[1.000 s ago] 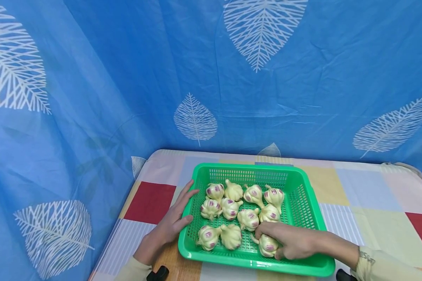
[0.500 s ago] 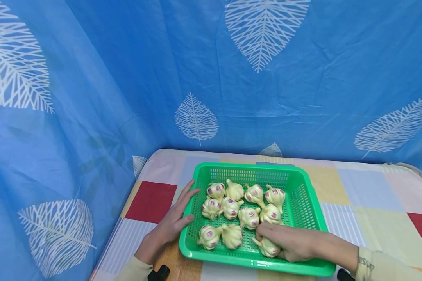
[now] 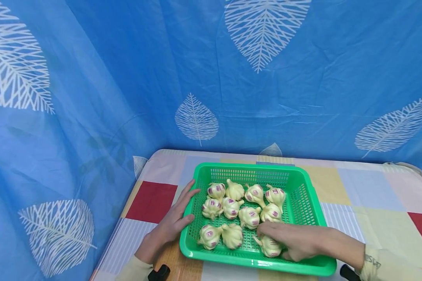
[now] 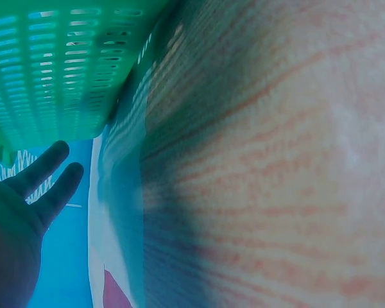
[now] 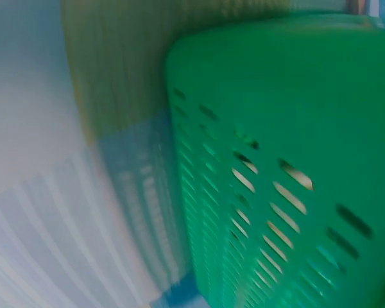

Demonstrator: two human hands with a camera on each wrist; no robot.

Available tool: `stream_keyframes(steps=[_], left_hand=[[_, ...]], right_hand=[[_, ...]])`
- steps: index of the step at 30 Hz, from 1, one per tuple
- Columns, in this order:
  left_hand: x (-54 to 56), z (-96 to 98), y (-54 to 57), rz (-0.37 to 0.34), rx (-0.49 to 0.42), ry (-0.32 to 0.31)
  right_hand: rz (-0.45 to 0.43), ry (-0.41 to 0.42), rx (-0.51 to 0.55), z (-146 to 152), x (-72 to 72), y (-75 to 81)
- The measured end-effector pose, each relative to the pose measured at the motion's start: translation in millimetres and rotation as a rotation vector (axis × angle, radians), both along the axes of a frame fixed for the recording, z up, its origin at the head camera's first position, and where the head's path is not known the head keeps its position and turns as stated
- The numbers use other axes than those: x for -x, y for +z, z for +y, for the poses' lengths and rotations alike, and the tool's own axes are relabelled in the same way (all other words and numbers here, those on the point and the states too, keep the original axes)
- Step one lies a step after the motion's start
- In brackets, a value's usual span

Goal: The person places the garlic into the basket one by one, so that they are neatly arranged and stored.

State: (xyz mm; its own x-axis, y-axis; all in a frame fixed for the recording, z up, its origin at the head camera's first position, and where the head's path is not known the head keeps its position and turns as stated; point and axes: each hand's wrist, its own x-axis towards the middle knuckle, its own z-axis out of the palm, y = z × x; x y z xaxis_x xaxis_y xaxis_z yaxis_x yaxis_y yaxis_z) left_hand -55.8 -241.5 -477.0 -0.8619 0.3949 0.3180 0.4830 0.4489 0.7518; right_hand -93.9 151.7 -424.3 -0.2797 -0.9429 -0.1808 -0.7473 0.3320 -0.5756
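My right hand [image 3: 297, 240] reaches into a green plastic basket [image 3: 232, 261], its fingers curled round the far side of a garlic bulb [image 3: 269, 247] near the front right. The thumb lies to the right of the bulb, partly hidden by it. Against the basket's left side, my left hand [image 3: 171, 225] rests with fingers extended; the left wrist view shows two straight fingers [image 4: 63, 186] beside the slotted wall. Several other purple-streaked garlic bulbs [image 3: 231, 207] lie in loose rows in the basket. The right wrist view holds the basket's outer wall [image 5: 282, 102], not the hand.
A patchwork tablecloth [image 3: 376, 234] covers the table under the basket. Bare wood [image 3: 184, 263] shows at the front left. A blue curtain [image 3: 232, 109] with white leaf prints hangs behind and to the left.
My right hand has shifted slightly to the right, and its thumb has drawn back from the garlic bulb, which has turned a little. The left hand stays at the basket's side.
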Motion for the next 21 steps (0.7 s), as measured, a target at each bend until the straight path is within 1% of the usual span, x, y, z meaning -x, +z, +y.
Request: stream_keyframes(steps=[3, 6, 10, 14, 17, 21], left_hand=[[1.5, -0.5, -0.2, 0.005, 0.009, -0.001], [3.0, -1.3, 0.0, 0.009, 0.024, 0.000], [4.6, -2.6, 2.1, -0.002, 0.044, -0.006], [3.6, -5.8, 5.6, -0.016, 0.080, -0.004], [2.1, -8.4, 8.1, -0.021, 0.120, 0.005], [1.6, -10.5, 12.4, -0.042, 0.165, 0.014]], right_hand=[[-0.069, -0.034, -0.045, 2.1, 1.2, 11.0], [-0.096, -0.056, -0.064, 5.1, 1.8, 22.3], [-0.072, -0.102, -0.064, 13.2, 1.3, 36.9], [-0.061, -0.191, -0.071, 23.8, 1.3, 51.1], [-0.007, -0.260, -0.056, 33.1, 3.1, 58.7], [0.153, -0.338, 0.009, 47.0, 8.2, 62.8]])
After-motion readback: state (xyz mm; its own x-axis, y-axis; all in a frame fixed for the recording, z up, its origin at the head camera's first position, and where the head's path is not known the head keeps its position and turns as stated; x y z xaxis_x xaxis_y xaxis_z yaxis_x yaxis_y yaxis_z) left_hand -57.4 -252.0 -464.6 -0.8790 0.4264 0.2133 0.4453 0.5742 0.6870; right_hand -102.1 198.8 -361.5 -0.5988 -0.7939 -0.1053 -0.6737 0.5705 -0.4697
